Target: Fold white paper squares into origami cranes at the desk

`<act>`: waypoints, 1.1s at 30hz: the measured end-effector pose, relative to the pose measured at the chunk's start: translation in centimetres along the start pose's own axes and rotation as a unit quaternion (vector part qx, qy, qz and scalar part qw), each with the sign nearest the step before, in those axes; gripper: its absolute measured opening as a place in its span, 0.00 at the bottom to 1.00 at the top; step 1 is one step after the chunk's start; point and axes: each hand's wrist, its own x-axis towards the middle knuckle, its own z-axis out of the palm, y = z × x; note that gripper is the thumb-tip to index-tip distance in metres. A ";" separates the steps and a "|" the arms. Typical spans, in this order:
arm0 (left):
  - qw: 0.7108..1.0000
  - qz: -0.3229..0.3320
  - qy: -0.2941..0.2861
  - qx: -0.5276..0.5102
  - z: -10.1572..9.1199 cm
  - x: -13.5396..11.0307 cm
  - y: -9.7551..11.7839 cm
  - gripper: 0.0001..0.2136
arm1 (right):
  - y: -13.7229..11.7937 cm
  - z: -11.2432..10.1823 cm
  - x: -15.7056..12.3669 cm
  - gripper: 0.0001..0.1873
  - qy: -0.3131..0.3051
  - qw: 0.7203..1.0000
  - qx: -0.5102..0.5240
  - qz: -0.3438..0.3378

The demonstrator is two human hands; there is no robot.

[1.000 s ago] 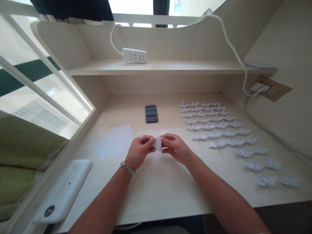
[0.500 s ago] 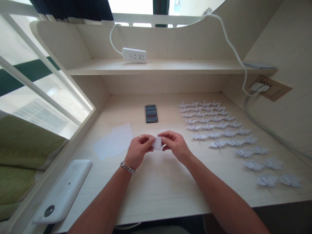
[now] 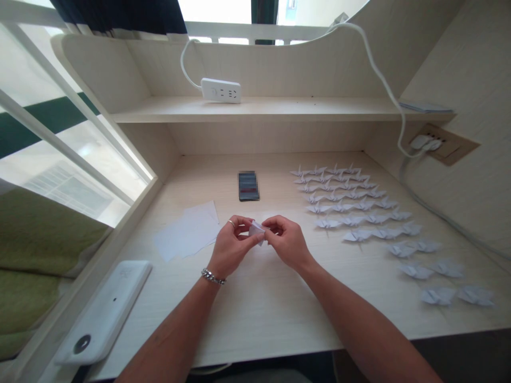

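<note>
A small folded piece of white paper (image 3: 255, 229) is held between my two hands over the middle of the desk. My left hand (image 3: 235, 239), with a ring and a chain bracelet, pinches its left side, the thumb stretched across the front. On the right side, the thumb and fingers of my right hand (image 3: 286, 238) close on the paper's edge. Part of the paper is hidden behind my fingertips. Loose white paper sheets (image 3: 186, 234) lie just left of my left hand. Several rows of folded paper cranes (image 3: 351, 205) stand to the right.
A dark phone-like object (image 3: 248, 186) lies beyond my hands. At the left edge rests a long white device (image 3: 107, 308). A power strip (image 3: 221, 91) sits on the shelf (image 3: 271, 109), and a white cable (image 3: 379, 74) runs down to the wall socket (image 3: 445, 143).
The folded paper has turned from flat facing me to tilted, with a flap or edge raised. My left thumb has moved right across its front, and both hands are closer together.
</note>
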 end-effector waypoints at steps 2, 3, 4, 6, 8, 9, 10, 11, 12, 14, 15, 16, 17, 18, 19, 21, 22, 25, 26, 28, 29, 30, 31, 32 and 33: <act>0.999 0.016 -0.029 0.027 0.2 -0.2 0.1 0.18 | -0.1 0.0 -0.1 0.06 0.017 1.000 -0.010 -0.003; 0.998 0.024 -0.038 0.042 0.2 -0.2 0.1 0.17 | 0.0 0.0 -0.1 0.06 0.020 1.000 -0.012 -0.004; 0.997 0.031 -0.041 0.058 0.2 -0.3 0.1 0.16 | 0.0 0.1 -0.1 0.06 0.021 1.000 -0.014 -0.005; 0.995 0.045 -0.037 0.084 0.2 -0.3 -0.1 0.12 | 0.2 0.1 0.0 0.06 0.021 1.000 -0.016 -0.004; 0.992 0.060 -0.031 0.106 0.1 -0.2 -0.3 0.07 | 0.3 0.1 0.0 0.07 0.019 1.000 -0.014 -0.002; 0.990 0.069 -0.029 0.120 0.0 -0.2 -0.4 0.06 | 0.4 0.1 0.0 0.08 0.016 1.000 -0.014 -0.002; 0.987 0.078 -0.027 0.136 0.0 -0.2 -0.4 0.05 | 0.5 0.1 0.0 0.10 0.012 1.000 -0.015 -0.004; 0.985 0.086 -0.026 0.151 -0.1 -0.2 -0.5 0.05 | 0.5 0.0 0.1 0.13 0.007 1.000 -0.019 -0.009; 0.982 0.093 -0.024 0.164 -0.1 -0.2 -0.5 0.05 | 0.5 0.0 0.1 0.15 0.001 1.000 -0.025 -0.016; 0.978 0.102 -0.023 0.182 -0.1 -0.2 -0.5 0.04 | 0.5 -0.2 0.1 0.17 -0.010 0.999 -0.041 -0.029; 0.976 0.105 -0.024 0.187 -0.1 -0.3 -0.5 0.04 | 0.4 -0.2 0.1 0.18 -0.015 0.998 -0.049 -0.034; 0.975 0.108 -0.024 0.192 -0.1 -0.3 -0.5 0.04 | 0.4 -0.3 0.1 0.18 -0.020 0.997 -0.057 -0.038; 0.974 0.110 -0.023 0.199 -0.2 -0.3 -0.4 0.03 | 0.3 -0.4 0.2 0.18 -0.025 0.997 -0.066 -0.042; 0.972 0.112 -0.022 0.206 -0.2 -0.3 -0.4 0.03 | 0.3 -0.4 0.2 0.18 -0.030 0.996 -0.074 -0.046; 0.970 0.115 -0.020 0.214 -0.2 -0.3 -0.4 0.03 | 0.2 -0.5 0.2 0.17 -0.035 0.995 -0.083 -0.049; 0.967 0.118 -0.017 0.225 -0.2 -0.2 -0.3 0.02 | 0.1 -0.6 0.2 0.15 -0.046 0.993 -0.098 -0.050; 0.966 0.119 -0.016 0.229 -0.3 -0.2 -0.3 0.02 | 0.0 -0.6 0.2 0.14 -0.051 0.992 -0.105 -0.045; 0.965 0.118 -0.007 0.235 -0.3 -0.1 -0.4 0.02 | 0.1 -0.8 0.2 0.09 -0.057 0.992 -0.114 -0.019; 0.965 0.116 -0.002 0.234 -0.4 -0.1 -0.5 0.02 | 0.1 -0.8 0.2 0.08 -0.059 0.992 -0.110 -0.010; 0.968 0.110 0.010 0.225 -0.5 0.0 -0.7 0.02 | 0.3 -0.9 0.3 0.08 -0.070 0.993 -0.090 0.010; 0.970 0.107 0.017 0.216 -0.5 0.0 -0.9 0.02 | 0.3 -0.9 0.4 0.09 -0.077 0.994 -0.073 0.023; 0.972 0.105 0.023 0.208 -0.6 0.1 -1.0 0.03 | 0.4 -0.8 0.5 0.10 -0.085 0.994 -0.051 0.039; 0.974 0.104 0.029 0.200 -0.6 0.1 -1.1 0.03 | 0.4 -0.8 0.5 0.11 -0.091 0.994 -0.027 0.056; 0.975 0.105 0.034 0.194 -0.7 0.2 -1.2 0.03 | 0.5 -0.7 0.6 0.12 -0.093 0.993 -0.004 0.072; 0.975 0.106 0.039 0.192 -0.7 0.2 -1.3 0.04 | 0.6 -0.6 0.7 0.12 -0.092 0.992 0.016 0.085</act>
